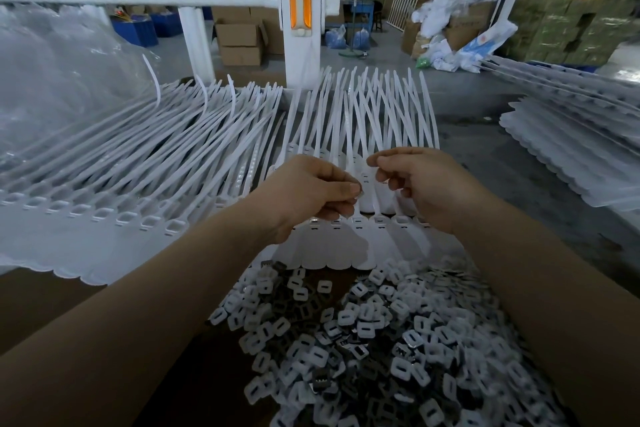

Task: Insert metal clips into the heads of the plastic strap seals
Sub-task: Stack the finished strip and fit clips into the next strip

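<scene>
White plastic strap seals [377, 115] lie in a joined row in front of me, tails pointing away, their heads [379, 220] in a line just below my hands. My left hand [311, 192] hovers over the heads, thumb and forefinger pinched on a small metal clip [361, 191]. My right hand [415, 180] is beside it, fingers curled with thumb and forefinger close together; whether it holds anything is hidden. A heap of dark metal clips and white plastic caps [374, 340] lies near me, between my forearms.
A second sheet of strap seals [121, 163] fans out to the left, clear plastic bags [52, 63] behind it. More stacked seals [571, 135] lie at the right. A white pipe frame with an orange-lit post [300, 11] stands behind the table.
</scene>
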Tool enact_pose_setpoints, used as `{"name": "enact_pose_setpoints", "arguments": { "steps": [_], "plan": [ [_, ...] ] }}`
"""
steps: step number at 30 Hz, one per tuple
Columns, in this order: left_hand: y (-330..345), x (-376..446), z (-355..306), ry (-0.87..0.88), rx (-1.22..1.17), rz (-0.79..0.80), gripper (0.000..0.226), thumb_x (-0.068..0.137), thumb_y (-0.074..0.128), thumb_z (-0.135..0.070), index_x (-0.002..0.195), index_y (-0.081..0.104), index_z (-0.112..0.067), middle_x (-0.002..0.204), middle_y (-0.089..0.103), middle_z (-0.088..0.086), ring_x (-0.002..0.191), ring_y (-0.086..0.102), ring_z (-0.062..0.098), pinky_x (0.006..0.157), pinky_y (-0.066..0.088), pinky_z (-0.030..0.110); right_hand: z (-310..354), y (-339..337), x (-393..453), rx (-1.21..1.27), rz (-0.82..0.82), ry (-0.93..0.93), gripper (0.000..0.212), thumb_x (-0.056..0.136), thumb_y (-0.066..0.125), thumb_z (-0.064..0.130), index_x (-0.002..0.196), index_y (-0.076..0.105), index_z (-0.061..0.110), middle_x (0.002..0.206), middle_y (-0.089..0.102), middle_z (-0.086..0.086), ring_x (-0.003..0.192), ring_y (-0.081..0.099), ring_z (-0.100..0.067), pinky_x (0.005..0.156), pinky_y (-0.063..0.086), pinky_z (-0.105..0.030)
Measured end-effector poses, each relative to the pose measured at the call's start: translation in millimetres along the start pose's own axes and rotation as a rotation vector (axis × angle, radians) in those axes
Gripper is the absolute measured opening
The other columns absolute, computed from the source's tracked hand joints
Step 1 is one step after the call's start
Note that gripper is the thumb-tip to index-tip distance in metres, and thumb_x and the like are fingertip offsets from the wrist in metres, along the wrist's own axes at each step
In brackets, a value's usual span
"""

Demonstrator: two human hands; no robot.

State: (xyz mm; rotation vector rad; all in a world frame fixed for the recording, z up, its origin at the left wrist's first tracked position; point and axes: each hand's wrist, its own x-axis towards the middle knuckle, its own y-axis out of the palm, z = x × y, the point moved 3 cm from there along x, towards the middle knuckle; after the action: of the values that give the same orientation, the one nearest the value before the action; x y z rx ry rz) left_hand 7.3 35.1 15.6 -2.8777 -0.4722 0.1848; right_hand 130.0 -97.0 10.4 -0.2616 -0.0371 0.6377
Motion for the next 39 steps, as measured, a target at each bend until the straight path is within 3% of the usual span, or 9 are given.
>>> {"name": "enact_pose_setpoints", "arguments": {
  "steps": [4, 11, 16, 20, 25, 28, 32, 36, 39],
  "plan": [
    [14, 2, -4, 0.155, 0.286, -0.022, 0.009, 0.088, 0.070, -0.015, 0.081, 0.072, -0.022, 0.073, 0.074, -0.003, 0.063, 0.068, 0.004, 0.057, 0.051, 0.012, 1, 1, -1, -0.007, 0.007, 0.009, 0.018, 0.091, 0.061, 0.017, 0.083, 0.077, 0.021, 0.070, 0.071, 0.008, 0.064, 0.054, -0.008, 0.058, 0.040, -0.021],
    [36, 8, -5, 0.296, 0.580, -0.015, 0.020, 0.089, 0.068, -0.019, 0.075, 0.064, -0.033, 0.069, 0.061, -0.018, 0.064, 0.057, -0.011, 0.056, 0.042, 0.003, -1, 2, -1, 0.045, 0.025, 0.030, 0.022, 0.091, 0.060, 0.014, 0.080, 0.078, 0.020, 0.068, 0.069, 0.007, 0.067, 0.053, -0.010, 0.053, 0.038, -0.022],
    [32, 12, -3, 0.280, 0.536, -0.011, 0.011, 0.089, 0.068, -0.019, 0.082, 0.069, -0.028, 0.076, 0.067, -0.014, 0.069, 0.063, -0.001, 0.058, 0.047, 0.006, -3, -2, 4, 0.056, -0.001, 0.032, 0.019, 0.091, 0.058, 0.015, 0.085, 0.076, 0.020, 0.068, 0.068, 0.009, 0.065, 0.051, -0.008, 0.060, 0.036, -0.024],
    [38, 12, -3, 0.310, 0.514, 0.020, 0.015, 0.089, 0.068, -0.020, 0.079, 0.068, -0.031, 0.073, 0.066, -0.016, 0.068, 0.062, -0.004, 0.058, 0.045, 0.008, -6, -1, 6, 0.109, -0.002, 0.073, 0.021, 0.090, 0.058, 0.015, 0.083, 0.078, 0.021, 0.070, 0.068, 0.008, 0.066, 0.052, -0.009, 0.059, 0.037, -0.024],
    [48, 15, 0, 0.360, 0.573, -0.018, 0.011, 0.089, 0.064, -0.020, 0.085, 0.073, -0.026, 0.077, 0.068, -0.013, 0.074, 0.063, 0.003, 0.067, 0.050, 0.019, -6, 0, 7, 0.134, -0.003, 0.099, 0.021, 0.090, 0.059, 0.016, 0.083, 0.079, 0.021, 0.074, 0.069, 0.006, 0.074, 0.053, -0.014, 0.056, 0.039, -0.025],
    [51, 15, 1, 0.358, 0.574, -0.029, 0.015, 0.090, 0.061, -0.019, 0.088, 0.076, -0.021, 0.086, 0.073, -0.004, 0.079, 0.065, 0.011, 0.075, 0.054, 0.035, -5, 2, 6, 0.136, 0.002, 0.104, 0.021, 0.090, 0.059, 0.015, 0.084, 0.078, 0.020, 0.073, 0.068, 0.005, 0.073, 0.053, -0.014, 0.052, 0.041, -0.023],
    [56, 14, 3, 0.310, 0.551, 0.021, 0.017, 0.092, 0.058, -0.021, 0.083, 0.073, -0.022, 0.082, 0.072, 0.001, 0.075, 0.065, 0.017, 0.072, 0.054, 0.041, -5, 1, 5, 0.137, 0.007, 0.108, 0.020, 0.090, 0.059, 0.015, 0.088, 0.078, 0.019, 0.075, 0.067, 0.005, 0.071, 0.052, -0.012, 0.053, 0.042, -0.024],
    [57, 16, 5, 0.268, 0.515, 0.016, 0.024, 0.093, 0.057, -0.022, 0.086, 0.074, -0.007, 0.079, 0.070, 0.012, 0.072, 0.062, 0.027, 0.064, 0.050, 0.041, -5, 2, 7, 0.158, 0.011, 0.107, 0.019, 0.090, 0.059, 0.014, 0.087, 0.078, 0.018, 0.074, 0.066, 0.003, 0.070, 0.053, -0.014, 0.052, 0.043, -0.025],
    [59, 16, 6, 0.276, 0.558, -0.008, 0.023, 0.093, 0.058, -0.025, 0.089, 0.075, -0.010, 0.077, 0.070, 0.008, 0.069, 0.063, 0.023, 0.061, 0.049, 0.036, -6, 3, 5, 0.148, 0.017, 0.104, 0.019, 0.090, 0.059, 0.014, 0.087, 0.078, 0.018, 0.075, 0.067, 0.003, 0.073, 0.054, -0.015, 0.050, 0.045, -0.025]
  ]
}}
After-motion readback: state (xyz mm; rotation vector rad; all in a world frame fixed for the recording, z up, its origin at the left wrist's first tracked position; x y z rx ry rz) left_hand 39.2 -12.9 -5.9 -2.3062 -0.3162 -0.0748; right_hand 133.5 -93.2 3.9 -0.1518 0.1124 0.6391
